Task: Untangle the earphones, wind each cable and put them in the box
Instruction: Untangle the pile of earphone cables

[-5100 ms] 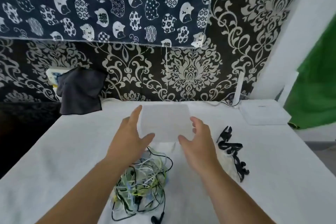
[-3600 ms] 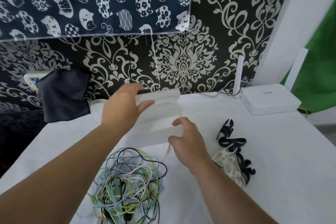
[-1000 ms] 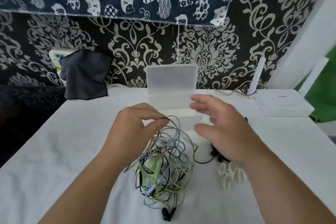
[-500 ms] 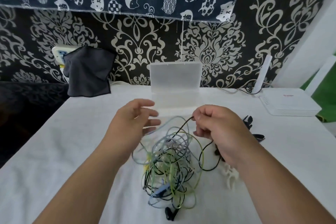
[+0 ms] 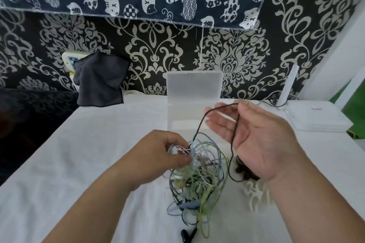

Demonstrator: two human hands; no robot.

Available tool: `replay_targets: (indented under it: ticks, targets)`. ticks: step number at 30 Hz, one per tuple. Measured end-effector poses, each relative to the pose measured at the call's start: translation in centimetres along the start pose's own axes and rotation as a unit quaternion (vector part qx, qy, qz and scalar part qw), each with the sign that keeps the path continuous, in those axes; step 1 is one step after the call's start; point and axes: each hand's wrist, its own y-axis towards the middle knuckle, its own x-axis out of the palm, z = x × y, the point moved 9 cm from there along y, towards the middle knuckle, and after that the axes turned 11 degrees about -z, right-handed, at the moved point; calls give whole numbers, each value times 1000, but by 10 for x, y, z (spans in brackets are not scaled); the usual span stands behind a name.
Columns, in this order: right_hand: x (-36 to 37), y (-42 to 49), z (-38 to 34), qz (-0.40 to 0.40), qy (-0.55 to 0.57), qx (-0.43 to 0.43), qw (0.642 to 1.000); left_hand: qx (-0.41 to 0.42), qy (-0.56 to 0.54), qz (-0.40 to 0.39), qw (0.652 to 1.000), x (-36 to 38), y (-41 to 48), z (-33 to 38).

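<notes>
- The person is on the first step: pulling the earphones apart. No cable is wound yet, and from here nothing shows inside the box.
- The tangle of earphones [image 5: 197,173] lies on the white table [image 5: 98,144], right in front of the person. It is a messy ball of green, blue, white and black wires.
- The left hand [image 5: 167,156] is closed on the top of the tangle, its fingers pinched on some pale wires, and holds the ball down.
- The right hand [image 5: 254,140] is open, palm up, fingers spread. A black cable [image 5: 235,132] hangs over it in a big loop and runs back down into the tangle.
- The clear box [image 5: 192,104] stands open just behind the tangle, lid up against the wall.
- Some black and white cable winders [image 5: 254,193] lie under the right wrist (partly hidden).
- Next, the black cable likely needs a slow, soft pull to slide it free. A hard tug could make the knots tighter.
</notes>
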Motion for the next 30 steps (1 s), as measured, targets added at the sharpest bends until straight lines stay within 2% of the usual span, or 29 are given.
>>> replay_targets:
  ticks: [7, 10, 12, 13, 15, 17, 19, 21, 22, 23, 25, 27, 30]
  targets:
    - [-18, -6, -69, 38, 45, -134, 989, 13, 62, 208, 976, -65, -23, 8]
    - [-24, -14, -85, 51, 64, -172, 982, -40, 207, 252, 944, -77, -28, 1]
    - [-34, -14, -84, 61, 60, -161, 983, -87, 295, 259, 915, -76, -27, -7]
    - [-44, -14, -81, 89, 26, -149, 984, -93, 306, 259, 912, -74, -27, -9]
    - [-69, -17, -77, 184, -146, -114, 965, -69, 261, 253, 929, -69, -24, -10]
    - [-86, -17, -71, 245, -349, -42, 904, -39, 148, 239, 959, -66, -21, -12]
    - [-92, -13, -55, 221, -492, 58, 840, -13, 55, 239, 969, -65, -20, -12]
    - [-86, -12, -37, 168, -615, 141, 757, 2, 36, 242, 970, -63, -19, -8]
    - [-78, -12, -31, 145, -658, 151, 724, 8, 35, 241, 970, -61, -19, -6]
    - [-67, -10, -27, 126, -683, 141, 705, 13, 32, 238, 971, -59, -18, -4]
    - [-41, -5, -16, 62, -695, 103, 709, 18, 21, 230, 973, -54, -16, -1]
    - [-20, 0, 4, -12, -678, 83, 731, 24, 2, 224, 974, -50, -16, 1]
    - [-10, 5, 30, -50, -667, 62, 741, 47, -18, 214, 976, -46, -17, 8]
